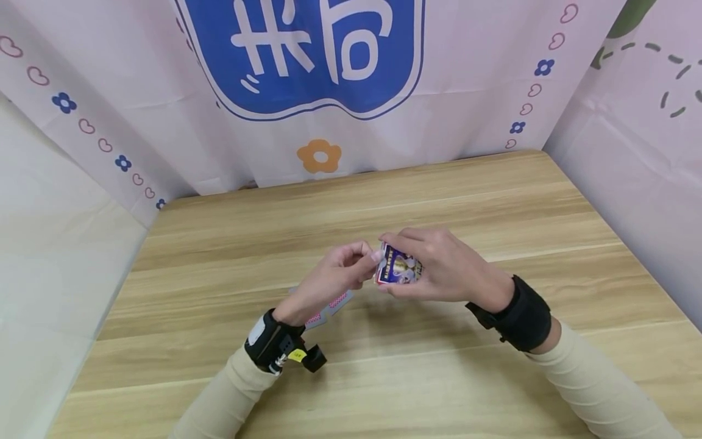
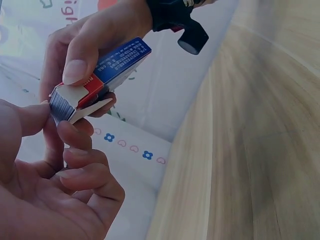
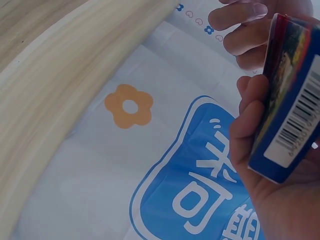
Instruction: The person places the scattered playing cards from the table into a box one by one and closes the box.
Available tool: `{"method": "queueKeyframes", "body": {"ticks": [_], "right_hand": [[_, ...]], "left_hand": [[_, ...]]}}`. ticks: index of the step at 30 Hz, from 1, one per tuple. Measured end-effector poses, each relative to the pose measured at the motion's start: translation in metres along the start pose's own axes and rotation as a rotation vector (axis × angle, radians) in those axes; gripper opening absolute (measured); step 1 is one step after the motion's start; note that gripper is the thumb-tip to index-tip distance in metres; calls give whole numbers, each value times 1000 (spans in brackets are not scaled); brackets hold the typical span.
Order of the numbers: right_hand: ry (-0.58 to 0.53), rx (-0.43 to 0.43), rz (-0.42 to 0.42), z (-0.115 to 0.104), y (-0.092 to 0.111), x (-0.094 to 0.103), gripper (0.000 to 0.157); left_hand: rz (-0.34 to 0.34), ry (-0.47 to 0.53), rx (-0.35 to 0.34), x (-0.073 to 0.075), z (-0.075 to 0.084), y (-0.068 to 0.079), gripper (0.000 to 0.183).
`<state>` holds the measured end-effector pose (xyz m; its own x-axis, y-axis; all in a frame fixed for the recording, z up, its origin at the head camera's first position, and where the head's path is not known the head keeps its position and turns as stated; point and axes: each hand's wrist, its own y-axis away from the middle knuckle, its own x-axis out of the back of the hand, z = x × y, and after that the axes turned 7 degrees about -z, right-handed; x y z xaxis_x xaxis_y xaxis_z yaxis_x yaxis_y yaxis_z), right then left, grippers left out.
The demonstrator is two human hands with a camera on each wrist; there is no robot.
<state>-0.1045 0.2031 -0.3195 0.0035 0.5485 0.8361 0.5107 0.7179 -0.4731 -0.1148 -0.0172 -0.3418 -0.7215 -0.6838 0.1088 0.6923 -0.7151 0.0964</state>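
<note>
My right hand point(image 1: 446, 265) grips a blue and red playing card box point(image 1: 399, 266) above the middle of the table. In the left wrist view the box's end flap point(image 2: 91, 111) hangs open, and the edges of a stack of playing cards point(image 2: 61, 107) show in the mouth. The thumb and index finger of my left hand point(image 1: 342, 268) pinch the end of that stack; its other fingers are loosely curled. A barcode on the box shows in the right wrist view. Beneath my left forearm lie a few red-patterned cards point(image 1: 339, 300), partly hidden.
The wooden table point(image 1: 219, 262) meets a printed white curtain point(image 1: 164, 128) at the back, with more fabric along both sides. Black bands are strapped on both wrists; the left one point(image 1: 280, 347) carries a small camera.
</note>
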Motion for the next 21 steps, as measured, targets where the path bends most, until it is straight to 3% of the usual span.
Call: {"method": "queueKeyframes", "body": {"ticks": [6,13,16,18,21], "right_hand": [[10,-2,-4,0,0,-1,58],[13,5,-4,-1,0,0,62],[16,3,-2,-1,1,2,64],[18,0,-10,-1,1,2,64],[25,-5,-28,0,0,1,63]], "left_hand": [[4,-7,2,1,-1,0,38],[87,-155,-48,11,2,0,34],[155,-333,-84,22,0,-2,26],[203,-543,-78,30,-4,-3,19],[268,-878,67,42,-14,1,23]]}}
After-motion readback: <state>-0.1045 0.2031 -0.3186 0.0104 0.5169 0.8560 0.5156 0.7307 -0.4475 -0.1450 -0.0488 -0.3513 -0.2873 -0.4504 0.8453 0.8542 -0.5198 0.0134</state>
